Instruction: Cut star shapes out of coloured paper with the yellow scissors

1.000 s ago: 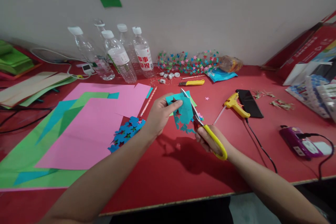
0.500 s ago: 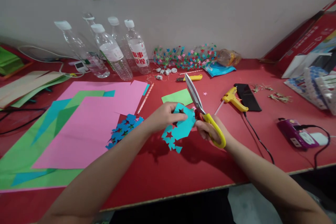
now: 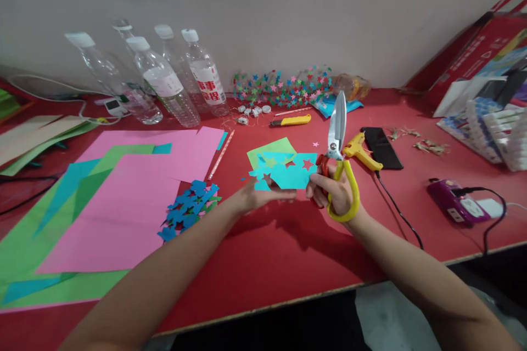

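Observation:
A turquoise sheet of paper [image 3: 293, 174] with star-shaped holes is held up above the table, its right edge at my right fingers. My right hand [image 3: 329, 192] is closed round the red and yellow handles of a pair of scissors [image 3: 338, 126]. The blades point up and away, looking closed. Under the paper's lower left edge is my left hand [image 3: 263, 196], fingers stretched to the right; whether it touches the sheet is unclear. A light green piece of paper [image 3: 267, 149] lies just behind. Blue cut-out scraps [image 3: 187, 209] are heaped left of my left hand.
Pink sheets [image 3: 119, 214] cover the left side. Plastic bottles [image 3: 173, 93] and a star-covered bottle [image 3: 284, 88] stand or lie along the wall. A yellow cutter knife [image 3: 292, 120], glue gun [image 3: 362, 152], phone [image 3: 382, 148] and purple power strip [image 3: 463, 203] lie behind and right.
My left hand has slid off the paper's top to beneath its lower left edge, its fingers straightened. The sheet has turned, and the scissors have swung upright to the right.

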Demonstrator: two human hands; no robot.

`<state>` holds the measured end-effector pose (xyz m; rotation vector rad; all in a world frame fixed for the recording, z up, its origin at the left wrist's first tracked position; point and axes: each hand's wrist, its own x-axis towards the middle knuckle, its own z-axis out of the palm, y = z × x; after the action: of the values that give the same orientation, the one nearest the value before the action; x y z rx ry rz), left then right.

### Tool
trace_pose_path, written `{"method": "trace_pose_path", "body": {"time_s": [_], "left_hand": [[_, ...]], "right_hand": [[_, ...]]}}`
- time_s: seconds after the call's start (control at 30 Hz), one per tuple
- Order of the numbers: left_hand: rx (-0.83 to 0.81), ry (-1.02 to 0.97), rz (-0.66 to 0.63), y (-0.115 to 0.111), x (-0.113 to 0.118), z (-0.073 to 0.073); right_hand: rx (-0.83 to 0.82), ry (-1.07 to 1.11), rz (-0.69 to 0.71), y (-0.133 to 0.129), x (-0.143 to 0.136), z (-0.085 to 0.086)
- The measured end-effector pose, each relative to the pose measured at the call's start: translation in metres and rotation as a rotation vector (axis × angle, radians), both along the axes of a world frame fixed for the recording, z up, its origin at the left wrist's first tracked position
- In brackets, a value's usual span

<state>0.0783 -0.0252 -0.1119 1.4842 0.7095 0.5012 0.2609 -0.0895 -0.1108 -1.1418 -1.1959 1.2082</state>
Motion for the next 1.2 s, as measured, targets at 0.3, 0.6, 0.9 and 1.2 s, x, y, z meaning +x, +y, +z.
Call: {"method": "trace_pose_path", "body": {"time_s": [0.3,0.6,0.9,1.2], "left_hand": [[-0.107,-0.031,0.058,-0.005,0.001,0.011],[0.032,-0.288,0.505,0.016,-0.028,0.049],[0.068,-0.348,0.509,0.008,-0.022,0.047],[0.091,-0.32,0.512,0.005,-0.02,0.047]], "right_hand": [[-0.124,-0.239,-0.068,-0.005,-0.005,0.003],[-0.025,-0.481,0.172,-0.006,0.003,0.004],[-0.039,-0.517,0.311,-0.012,-0.003,0.008],[-0.035,-0.475,0.357,-0.013,-0.003,0.009]]}}
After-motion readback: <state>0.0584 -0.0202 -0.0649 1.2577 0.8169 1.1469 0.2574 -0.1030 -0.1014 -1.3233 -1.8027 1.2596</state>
